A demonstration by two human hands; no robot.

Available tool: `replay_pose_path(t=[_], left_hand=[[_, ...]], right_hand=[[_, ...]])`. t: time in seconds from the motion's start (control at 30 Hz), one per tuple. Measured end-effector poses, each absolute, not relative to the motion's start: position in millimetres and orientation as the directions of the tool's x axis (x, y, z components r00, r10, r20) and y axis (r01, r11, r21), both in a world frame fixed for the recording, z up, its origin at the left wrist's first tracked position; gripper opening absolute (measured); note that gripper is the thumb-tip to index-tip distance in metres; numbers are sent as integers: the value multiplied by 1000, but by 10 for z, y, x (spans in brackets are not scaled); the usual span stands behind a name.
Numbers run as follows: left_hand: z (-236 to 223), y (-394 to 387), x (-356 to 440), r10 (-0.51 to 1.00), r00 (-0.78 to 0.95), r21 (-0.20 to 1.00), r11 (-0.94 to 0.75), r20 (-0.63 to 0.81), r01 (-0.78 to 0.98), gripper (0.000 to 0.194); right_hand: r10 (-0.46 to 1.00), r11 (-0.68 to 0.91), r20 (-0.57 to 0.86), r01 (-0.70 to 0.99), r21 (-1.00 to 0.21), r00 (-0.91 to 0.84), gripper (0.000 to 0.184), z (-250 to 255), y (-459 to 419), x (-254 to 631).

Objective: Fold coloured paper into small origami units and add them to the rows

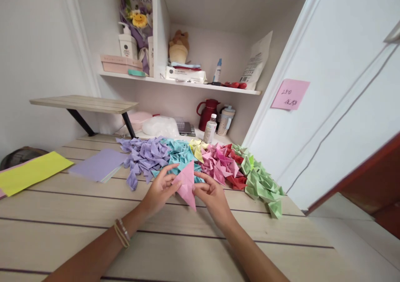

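A folded pink paper piece [187,185] stands on edge between my two hands above the wooden table [175,240]. My left hand [161,189] pinches its left side, fingers closed on the paper. My right hand [212,194] grips the right side, thumb and fingers pressed to it. Just behind lie heaps of folded paper shapes: purple [145,155], teal [179,153], yellow [196,146], pink and red [223,163], green [261,182].
Flat purple sheets [98,165] and yellow sheets [29,173] lie at the left. A small raised shelf [84,103] stands at the back left. A red jug [208,112], a bottle [210,128] and a cup stand behind the heaps. A pink note [290,93] sticks on the wall.
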State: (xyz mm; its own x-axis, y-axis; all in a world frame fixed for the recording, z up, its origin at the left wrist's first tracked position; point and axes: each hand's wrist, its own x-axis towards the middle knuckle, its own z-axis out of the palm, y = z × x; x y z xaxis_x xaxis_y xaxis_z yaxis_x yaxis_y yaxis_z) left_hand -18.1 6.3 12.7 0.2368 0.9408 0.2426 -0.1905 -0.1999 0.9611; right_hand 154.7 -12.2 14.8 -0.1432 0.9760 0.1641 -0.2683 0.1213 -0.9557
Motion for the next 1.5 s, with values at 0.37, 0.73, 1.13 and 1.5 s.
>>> replay_pose_path(t=[0.37,0.73,1.13,1.5], left_hand=[[94,46,-160,934,358,947,100,16,-305,30],[74,18,-151,909,414,910,141,37,-391,23],[65,89,-174,961,275,941,99,-6,-324,32],[102,40,-139,920,372,930,239,-125,-280,27]], right_hand=[[990,1,54,-381,-924,-129,38,143,-135,1538],[933,-157,52,-534,-831,-355,30,100,-191,1457],[947,272,267,8,-962,-177,22,192,-152,1505],[761,632,638,354,-689,-117,41,121,-154,1557]])
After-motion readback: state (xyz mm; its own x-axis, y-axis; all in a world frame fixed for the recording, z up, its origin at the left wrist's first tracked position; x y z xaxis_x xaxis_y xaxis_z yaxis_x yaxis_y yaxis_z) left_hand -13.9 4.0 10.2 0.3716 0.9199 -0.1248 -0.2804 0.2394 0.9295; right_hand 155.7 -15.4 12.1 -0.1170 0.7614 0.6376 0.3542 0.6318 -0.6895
